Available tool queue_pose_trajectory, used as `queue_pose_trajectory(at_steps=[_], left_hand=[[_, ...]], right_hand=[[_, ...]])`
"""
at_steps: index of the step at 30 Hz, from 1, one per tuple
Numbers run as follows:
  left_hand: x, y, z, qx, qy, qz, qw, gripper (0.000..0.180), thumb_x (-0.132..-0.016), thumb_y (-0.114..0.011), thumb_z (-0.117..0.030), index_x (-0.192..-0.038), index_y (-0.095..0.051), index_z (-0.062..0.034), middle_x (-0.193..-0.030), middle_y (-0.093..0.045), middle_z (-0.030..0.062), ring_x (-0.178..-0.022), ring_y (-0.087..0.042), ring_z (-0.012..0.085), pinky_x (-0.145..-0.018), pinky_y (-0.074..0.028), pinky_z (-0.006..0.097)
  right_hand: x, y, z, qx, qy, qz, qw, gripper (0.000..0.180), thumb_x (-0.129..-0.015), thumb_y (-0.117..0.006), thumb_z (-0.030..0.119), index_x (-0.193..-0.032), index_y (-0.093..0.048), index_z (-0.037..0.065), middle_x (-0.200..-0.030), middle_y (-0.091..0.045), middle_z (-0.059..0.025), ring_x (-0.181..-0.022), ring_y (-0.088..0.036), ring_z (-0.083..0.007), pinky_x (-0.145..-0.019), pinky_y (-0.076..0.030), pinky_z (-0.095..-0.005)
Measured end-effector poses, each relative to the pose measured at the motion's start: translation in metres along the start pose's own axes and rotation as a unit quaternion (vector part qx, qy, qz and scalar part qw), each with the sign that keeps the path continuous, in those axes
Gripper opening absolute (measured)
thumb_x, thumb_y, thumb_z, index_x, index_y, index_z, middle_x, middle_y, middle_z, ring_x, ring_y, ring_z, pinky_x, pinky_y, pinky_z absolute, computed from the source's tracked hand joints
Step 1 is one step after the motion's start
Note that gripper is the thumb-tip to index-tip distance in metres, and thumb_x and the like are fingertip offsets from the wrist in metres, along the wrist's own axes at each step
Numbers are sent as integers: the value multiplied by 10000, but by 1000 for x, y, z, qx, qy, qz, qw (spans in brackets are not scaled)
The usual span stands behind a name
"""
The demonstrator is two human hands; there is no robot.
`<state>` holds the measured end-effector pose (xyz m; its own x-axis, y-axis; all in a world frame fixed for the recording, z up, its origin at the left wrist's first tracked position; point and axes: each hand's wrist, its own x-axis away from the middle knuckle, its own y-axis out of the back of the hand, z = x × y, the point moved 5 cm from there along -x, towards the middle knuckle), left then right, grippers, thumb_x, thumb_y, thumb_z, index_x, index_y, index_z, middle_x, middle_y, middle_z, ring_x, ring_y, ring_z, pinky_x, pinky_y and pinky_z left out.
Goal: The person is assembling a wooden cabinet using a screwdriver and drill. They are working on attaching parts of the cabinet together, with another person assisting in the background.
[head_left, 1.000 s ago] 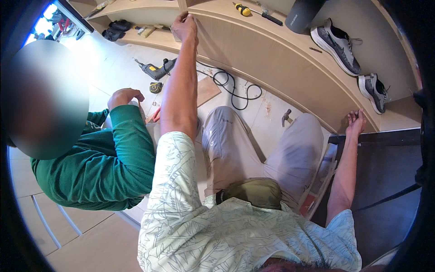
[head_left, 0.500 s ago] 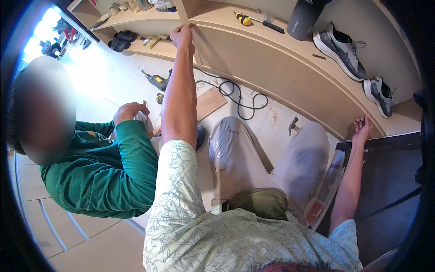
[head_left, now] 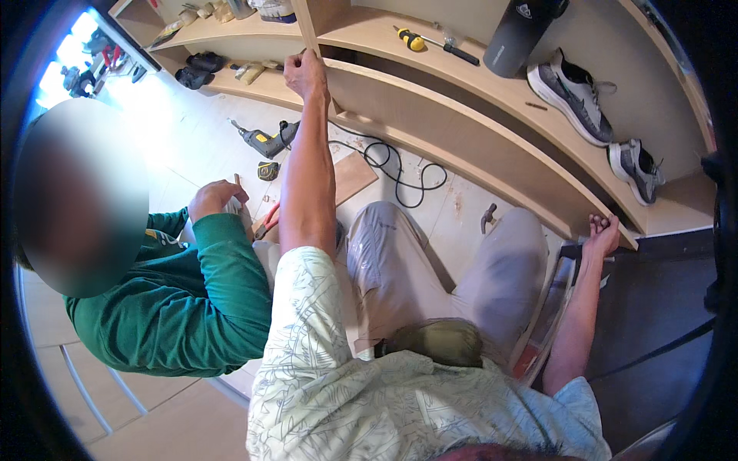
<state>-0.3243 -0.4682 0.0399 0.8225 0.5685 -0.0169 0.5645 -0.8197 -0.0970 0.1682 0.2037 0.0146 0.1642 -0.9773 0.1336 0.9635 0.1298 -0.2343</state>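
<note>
A long light-wood panel (head_left: pixel 453 131) leans out from the front of the shoe cabinet, and a dark gap shows behind its top edge. My left hand (head_left: pixel 306 74), fingers closed, grips the panel's upper left corner beside an upright divider (head_left: pixel 305 23). Far to the right, my right hand (head_left: pixel 602 234) holds the other end of the panel with bent fingers, its thumb side partly hidden. Above the gap runs the cabinet shelf (head_left: pixel 492 92), bearing a yellow-and-black screwdriver (head_left: pixel 461 53), a yellow-and-black tool (head_left: pixel 410 38), a dark bottle (head_left: pixel 523 34) and a pair of grey sneakers (head_left: pixel 569 96).
On the floor lie a power drill (head_left: pixel 265 140) with a looped black cord (head_left: pixel 400 180), a tape measure (head_left: pixel 267 170), a wood offcut (head_left: pixel 350 180) and a hammer (head_left: pixel 489 218). A co-worker in a green sweater (head_left: pixel 161 323) sits close on my left, near red-handled pliers (head_left: pixel 267 223).
The panel's top edge has come away from the cabinet toward me, opening a gap under the shelf. Both my hands have moved with it, the right one slightly down and left.
</note>
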Motion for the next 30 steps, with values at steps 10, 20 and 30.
queue_pose_trajectory(at_steps=[10,20,30], left_hand=[[11,-4,56,149,0,12,989,204,-857,-844,-33,-1049,-784,0,-972,-782,80,-919,-734,190,-884,-588,328],[29,-13,31,243,-30,-9,969,285,-914,-877,-123,-1119,-726,3,-1049,-755,87,-939,-695,194,-889,-561,321],[19,-24,38,271,67,13,960,259,-894,-863,-62,-1094,-708,-6,-1036,-709,76,-928,-647,166,-862,-542,307]], right_hand=[[-21,-21,14,35,21,62,997,169,-1053,-656,188,-1008,-587,41,-830,-597,-57,-869,-742,-294,-881,-667,-476],[-19,-14,16,48,27,62,997,172,-1057,-657,202,-1095,-603,43,-877,-601,-55,-860,-729,-273,-869,-654,-469],[-37,-10,13,51,40,76,995,192,-1057,-688,226,-1101,-602,60,-921,-625,-56,-900,-728,-260,-863,-648,-457]])
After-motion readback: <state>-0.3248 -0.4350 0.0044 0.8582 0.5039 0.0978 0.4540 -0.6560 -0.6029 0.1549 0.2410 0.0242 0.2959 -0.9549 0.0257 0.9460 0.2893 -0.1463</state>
